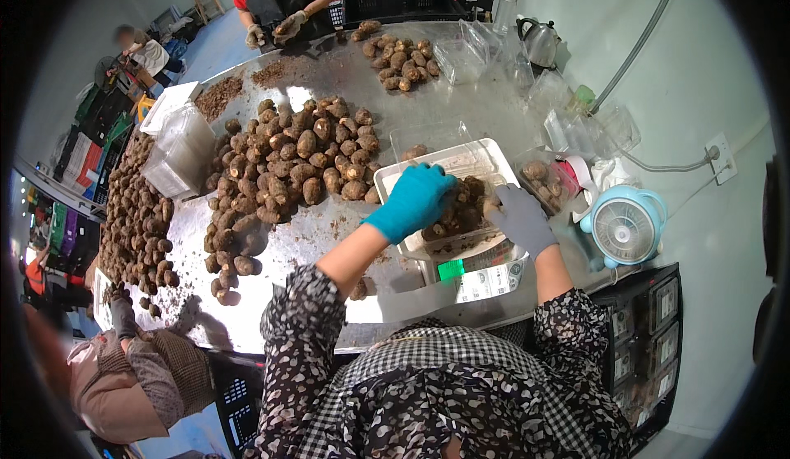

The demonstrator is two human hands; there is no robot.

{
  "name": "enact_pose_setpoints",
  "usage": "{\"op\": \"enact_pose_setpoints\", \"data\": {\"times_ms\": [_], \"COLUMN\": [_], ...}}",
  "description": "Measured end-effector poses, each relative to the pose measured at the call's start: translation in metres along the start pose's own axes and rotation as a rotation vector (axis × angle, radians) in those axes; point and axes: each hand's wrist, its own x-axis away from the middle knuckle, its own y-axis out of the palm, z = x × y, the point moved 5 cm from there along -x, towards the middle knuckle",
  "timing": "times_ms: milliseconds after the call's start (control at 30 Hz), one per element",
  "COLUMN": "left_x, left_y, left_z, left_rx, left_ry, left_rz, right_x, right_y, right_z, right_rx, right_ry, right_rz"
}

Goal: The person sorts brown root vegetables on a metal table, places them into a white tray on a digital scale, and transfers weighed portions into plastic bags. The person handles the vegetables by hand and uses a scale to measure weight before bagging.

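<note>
the left hand [414, 200], in a snug teal glove, reaches over the left side of a rectangular white plastic tray [487, 153], its fingers bent down toward rough, brown, rounded tubers [466, 210] lying in the tray; its fingertips are partly hidden, so i cannot tell whether it grips one. the right hand [523, 219], in a grey glove, is at the tray's right side, its fingers close together and its thumb toward the tubers; whether it holds anything i cannot tell. the tubers in the tray sit between the two hands. below the hands, nearer the body, are a small bright green panel [451, 270] and a white printed label sheet [487, 284]. left of the left hand, a broad heap of brown tubers [309, 146] lies on a shiny silver metal table [284, 255], with a stack of clear plastic boxes [178, 158] farther left. just right of the right hand is a clear plastic container with tubers [541, 181]; farther right stands a round, light-blue fan [623, 227]. beyond both hands lies a smaller pile of brown tubers [403, 64].
</note>
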Motion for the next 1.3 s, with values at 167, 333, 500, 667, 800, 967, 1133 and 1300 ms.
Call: {"op": "enact_pose_setpoints", "data": {"times_ms": [167,333,500,667,800,967,1133,1300], "left_x": [0.025,0.005,0.018,0.023,0.035,0.052,0.045,0.033], "left_y": [0.002,-0.005,-0.008,-0.032,-0.031,-0.007,-0.014,0.001], "left_z": [-0.006,0.005,-0.018,-0.014,0.022,0.008,0.011,0.014], "left_rx": [-0.088,0.207,0.644,0.341,0.176,0.277,0.52,0.377], "left_ry": [0.051,0.24,0.049,-0.177,-0.388,-0.401,-0.456,-0.38], "left_rz": [-0.109,-0.117,-0.121,0.274,0.382,0.379,0.662,0.426], "right_x": [-0.002,-0.004,-0.015,-0.056,-0.115,-0.128,-0.131,-0.123], "right_y": [0.012,0.012,-0.005,-0.016,0.04,0.065,0.066,0.037], "right_z": [-0.012,-0.013,0.018,0.039,0.074,0.037,0.058,0.047], "right_rx": [0.124,0.245,-0.172,-0.532,-0.67,-1.04,-1.083,-1.021], "right_ry": [-0.019,-0.071,-0.198,0.215,0.253,0.309,0.234,0.203], "right_rz": [0.084,0.004,-0.18,-0.077,0.048,-0.047,0.097,0.279]}}
